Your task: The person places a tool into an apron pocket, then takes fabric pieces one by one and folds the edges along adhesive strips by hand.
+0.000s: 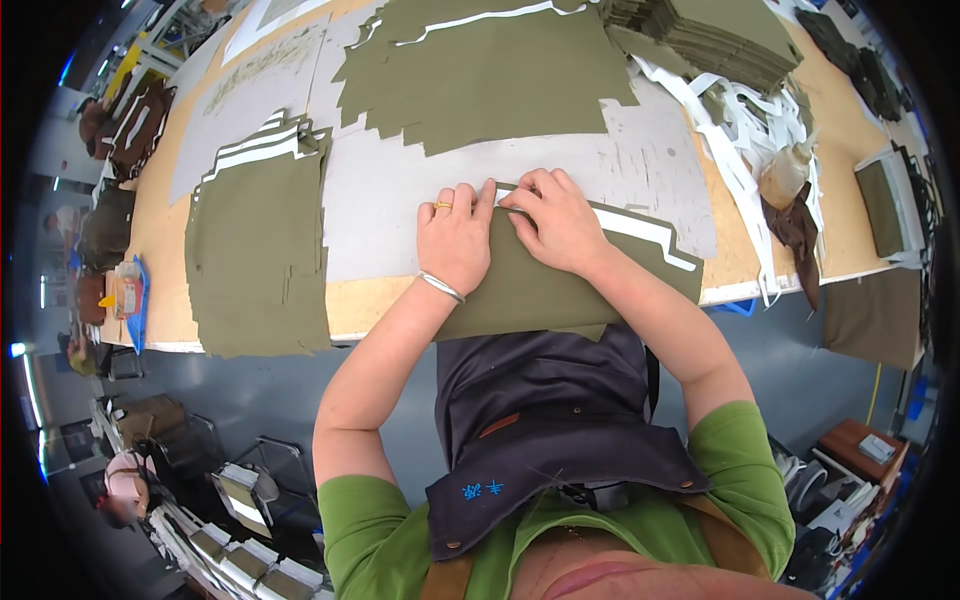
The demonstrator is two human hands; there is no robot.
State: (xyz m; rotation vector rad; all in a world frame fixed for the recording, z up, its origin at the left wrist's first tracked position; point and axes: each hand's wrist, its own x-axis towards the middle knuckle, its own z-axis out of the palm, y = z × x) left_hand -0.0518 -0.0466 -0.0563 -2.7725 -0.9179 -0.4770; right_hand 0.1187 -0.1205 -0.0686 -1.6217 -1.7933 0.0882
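Note:
An olive fabric piece (530, 300) lies at the table's front edge before me, its near side hanging slightly over. A white strip (640, 235) runs along its far edge and steps down at the right end. My left hand (455, 235) rests on the left part of this piece with its fingers stretched out, the index fingertip by the strip's left end. Just beside it, my right hand (555, 220) has curled fingers and thumb closed on the white strip at the fabric's far edge. The exact pinch is partly hidden by the fingers.
Left of me lies a stack of olive pieces (258, 250) with white strips. More olive pieces (490, 80) lie ahead, a tall stack (715, 35) behind. At right are tangled white strips (735, 120) and a bottle (785, 178). Chairs and bundles stand beyond the table.

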